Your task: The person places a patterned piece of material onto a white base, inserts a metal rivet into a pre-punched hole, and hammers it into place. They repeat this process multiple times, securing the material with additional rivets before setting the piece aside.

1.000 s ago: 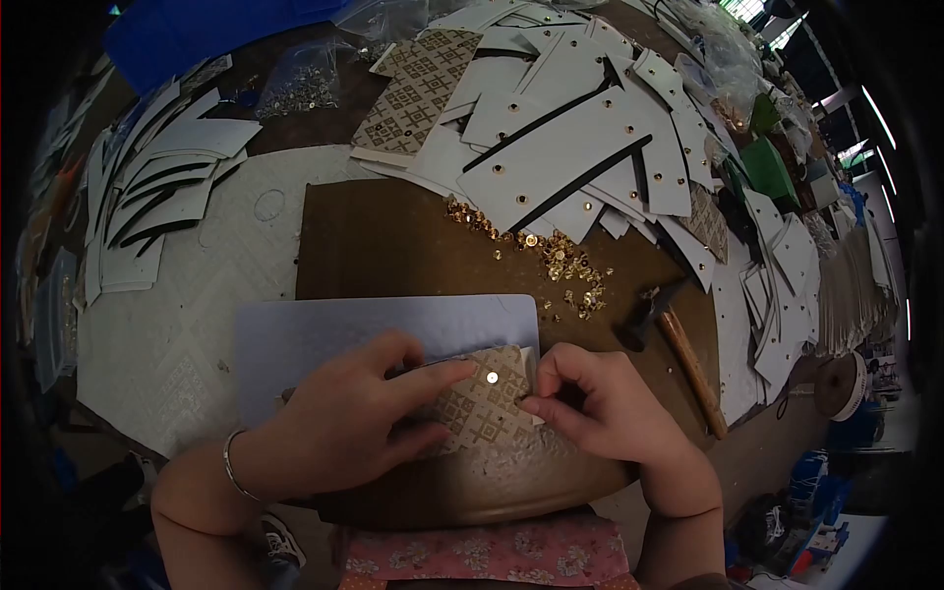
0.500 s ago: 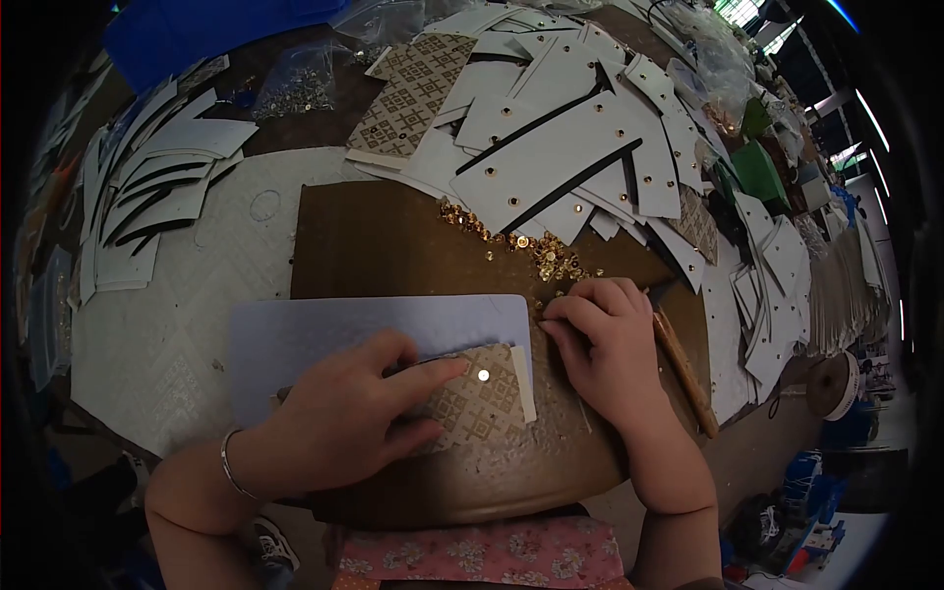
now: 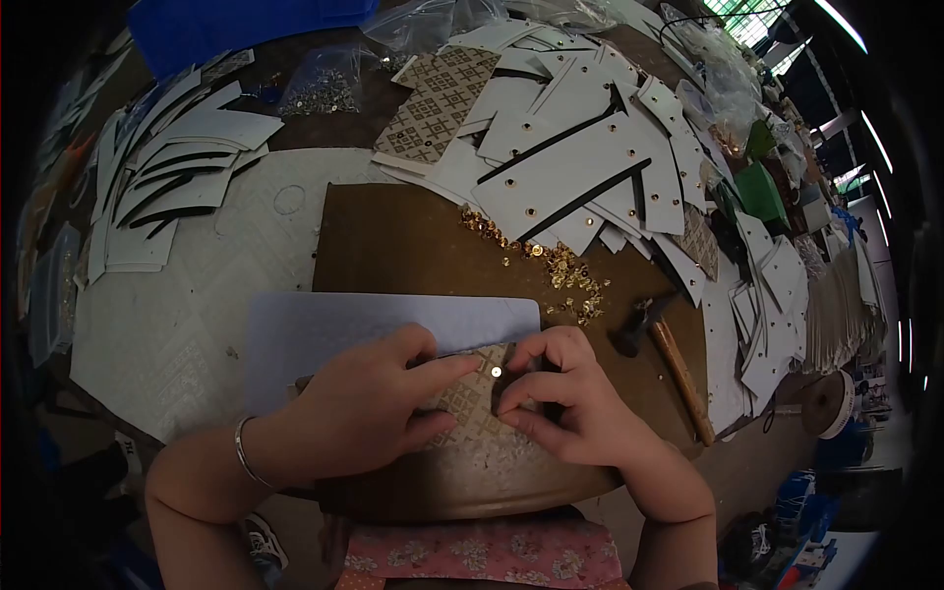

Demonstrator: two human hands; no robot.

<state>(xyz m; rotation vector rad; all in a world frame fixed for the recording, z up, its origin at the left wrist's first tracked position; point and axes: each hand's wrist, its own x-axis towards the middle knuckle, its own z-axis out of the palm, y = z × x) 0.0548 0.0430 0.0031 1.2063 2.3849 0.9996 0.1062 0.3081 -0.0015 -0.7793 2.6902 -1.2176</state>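
A tan patterned piece [image 3: 467, 398] lies on the brown board near its front edge, with a small round metal eyelet [image 3: 497, 373] set in it. Across its left part rests my left hand [image 3: 369, 398], index finger stretched over the top and thumb spread below, pressing it down. My right hand [image 3: 565, 398] is at the piece's right edge, thumb and fingers pinched together close to the eyelet. Whatever lies between those fingertips is too small or hidden to make out. Loose gold eyelets [image 3: 565, 270] are heaped beyond my right hand.
A hammer [image 3: 678, 374] lies on the brown board [image 3: 383, 236] to the right. Under my left hand is a pale sheet [image 3: 295, 334]. White pieces with eyelets [image 3: 570, 167] pile up behind, more white pieces [image 3: 187, 167] at left. A bag of metal parts [image 3: 324, 88] lies at the back.
My right hand has moved left and nearer me, from the edge of the gold eyelet heap to the patterned piece. My left hand stays on the piece. The hammer head is now uncovered.
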